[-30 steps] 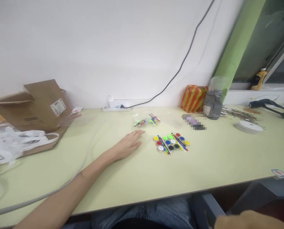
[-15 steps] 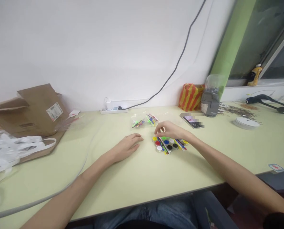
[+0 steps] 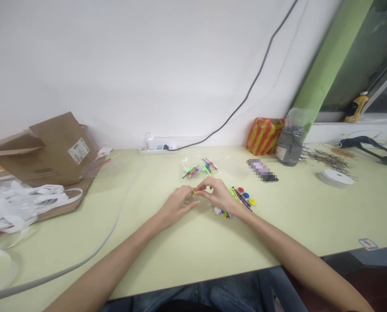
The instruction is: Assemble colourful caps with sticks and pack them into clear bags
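My right hand and my left hand meet in the middle of the pale green table. Both pinch a small yellow round piece between their fingertips. Just right of my right hand lies a cluster of small coloured round pieces and coloured sticks, partly hidden by that hand. Behind the hands lie two small clear bags of coloured sticks.
An open cardboard box and white straps sit at the left. A power strip lies against the wall. At the right are a phone, a striped bag, a grey jar and a white tape roll.
My right hand came in from the right, reached the coloured pieces, then moved left with a yellow piece to meet my left hand, which lifted its fingers to it.
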